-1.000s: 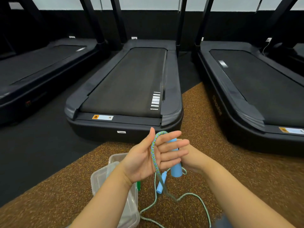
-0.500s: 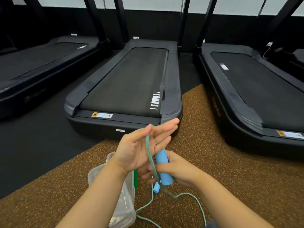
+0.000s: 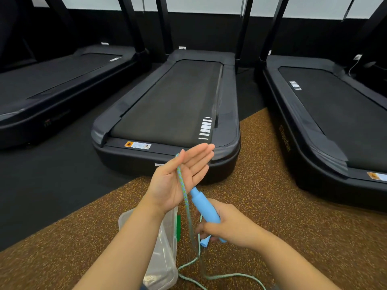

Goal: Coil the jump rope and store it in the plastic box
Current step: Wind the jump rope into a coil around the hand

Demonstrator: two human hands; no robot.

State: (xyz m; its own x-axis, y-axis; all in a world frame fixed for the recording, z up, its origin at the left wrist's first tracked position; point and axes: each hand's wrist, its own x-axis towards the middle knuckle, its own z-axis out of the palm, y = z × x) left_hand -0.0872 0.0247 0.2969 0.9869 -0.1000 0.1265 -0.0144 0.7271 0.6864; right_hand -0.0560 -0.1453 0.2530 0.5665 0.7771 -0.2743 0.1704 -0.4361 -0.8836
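My left hand is held flat, palm up, fingers straight. The green-and-blue jump rope hangs over the hand between thumb and forefinger and runs down across the palm. My right hand grips a light blue rope handle that points up toward the left palm. A second blue handle end pokes out below the right hand. More rope lies in loose loops on the floor. The clear plastic box stands on the floor under my left forearm, which partly hides it.
Three black treadmills stand ahead: one in the middle, one at the left, one at the right. I am over brown speckled rubber flooring; black flooring lies to the left. A green strip sits beside the box.
My right hand has dropped with the blue handle from behind the left fingers to below the left palm. The left hand has flattened and the rope now runs straight down it.
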